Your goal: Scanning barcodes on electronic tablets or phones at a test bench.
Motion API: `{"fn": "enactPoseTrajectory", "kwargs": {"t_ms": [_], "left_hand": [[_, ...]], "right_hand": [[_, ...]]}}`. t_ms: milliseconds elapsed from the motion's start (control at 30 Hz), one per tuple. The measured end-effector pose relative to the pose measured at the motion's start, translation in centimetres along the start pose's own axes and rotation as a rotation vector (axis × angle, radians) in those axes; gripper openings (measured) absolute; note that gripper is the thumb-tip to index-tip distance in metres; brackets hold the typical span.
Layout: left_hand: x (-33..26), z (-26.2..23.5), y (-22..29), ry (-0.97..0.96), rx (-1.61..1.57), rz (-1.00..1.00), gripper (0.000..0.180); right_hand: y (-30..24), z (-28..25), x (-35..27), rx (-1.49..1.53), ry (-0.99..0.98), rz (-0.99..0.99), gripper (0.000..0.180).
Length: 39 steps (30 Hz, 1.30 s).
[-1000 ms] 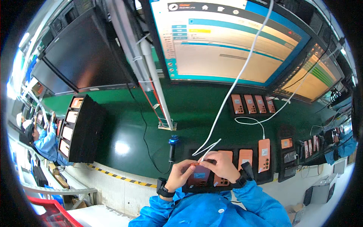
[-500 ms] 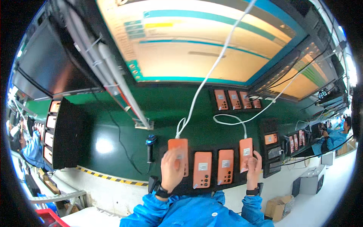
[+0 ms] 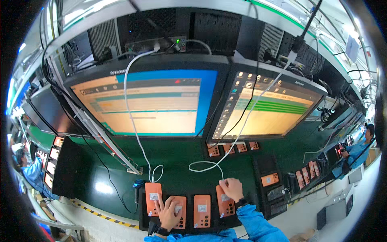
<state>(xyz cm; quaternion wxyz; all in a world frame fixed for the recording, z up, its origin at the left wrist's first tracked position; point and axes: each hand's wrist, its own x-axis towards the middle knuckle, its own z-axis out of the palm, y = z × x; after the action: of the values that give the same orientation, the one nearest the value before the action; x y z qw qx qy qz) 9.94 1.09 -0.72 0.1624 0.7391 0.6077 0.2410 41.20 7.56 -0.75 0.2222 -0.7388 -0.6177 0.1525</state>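
Apparently, cable work on orange phones (image 3: pixel 202 215) is in hand, in a black tray (image 3: pixel 214 218) along the worktop's (image 3: pixel 109 175) near edge. The right hand (image 3: pixel 232 189), its forearm angled in over that edge, curls over the rightmost phone's (image 3: pixel 224 201) top, beside a white cable (image 3: pixel 221 173); whether its grip is clamped on anything, I cannot tell. The left hand (image 3: pixel 169 213) lies palm down, fingers apart, across the second phone (image 3: pixel 182 201) from the left. The next move likely calls for a steadied phone and light fingers.
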Motion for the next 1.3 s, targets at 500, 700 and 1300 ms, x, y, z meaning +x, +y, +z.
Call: {"fn": "enactPoseTrajectory", "kwargs": {"t_ms": [500, 700, 1300], "left_hand": [[-0.2, 0.0, 1.2, 0.032, -0.102, -0.074, 0.034], [0.1, 0.4, 0.3, 0.045, -0.081, -0.076, 0.032], [1.5, 0.9, 1.7, 0.077, -0.121, -0.059, 0.021]], "right_hand": [[-0.3, 1.6, 0.2, -0.052, 0.153, -0.046, 0.026], [-0.9, 1.1, -1.7, 0.088, 0.324, -0.302, 0.019], [29.8, 17.8, -10.9, 0.693, 0.103, 0.465, 0.04]]}}
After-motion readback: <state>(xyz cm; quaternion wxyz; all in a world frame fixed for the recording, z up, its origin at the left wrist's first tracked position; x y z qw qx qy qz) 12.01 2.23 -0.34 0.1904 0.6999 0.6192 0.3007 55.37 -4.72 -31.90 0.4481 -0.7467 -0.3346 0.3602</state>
